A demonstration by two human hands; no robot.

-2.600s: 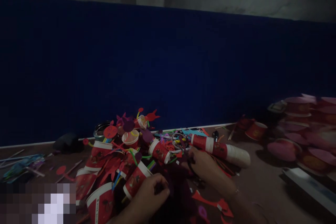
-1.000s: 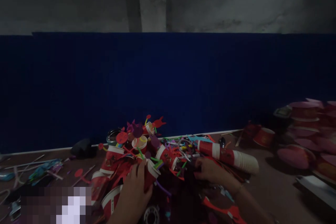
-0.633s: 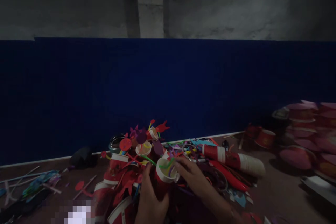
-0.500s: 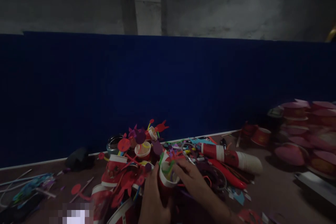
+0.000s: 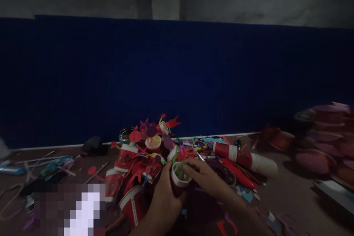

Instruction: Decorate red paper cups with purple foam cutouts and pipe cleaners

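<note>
My left hand [image 5: 166, 199] is wrapped around a red paper cup [image 5: 179, 188] with a white rim, held tilted with its mouth towards me. Green straws [image 5: 175, 155] stick up from inside it. At the cup's right rim, my right hand [image 5: 201, 173] has its fingers closed at the mouth, pinching a green straw there; the fingertips are partly hidden. To the left of my hands lie more red paper cups [image 5: 132, 206], some with red and purple cut-out shapes [image 5: 135, 136] on straws.
A stack of red and white cups [image 5: 246, 158] lies on its side to the right. Pink and red containers [image 5: 329, 132] are piled farther right. A dark blue panel [image 5: 177, 73] stands behind. Scraps and a blue-green tangle [image 5: 56, 166] lie at left.
The view has tilted down and turned slightly left. Both hands stay at the cup; the green straw at its left side now stands taller and clearer. My right fingers remain at the rim.
</note>
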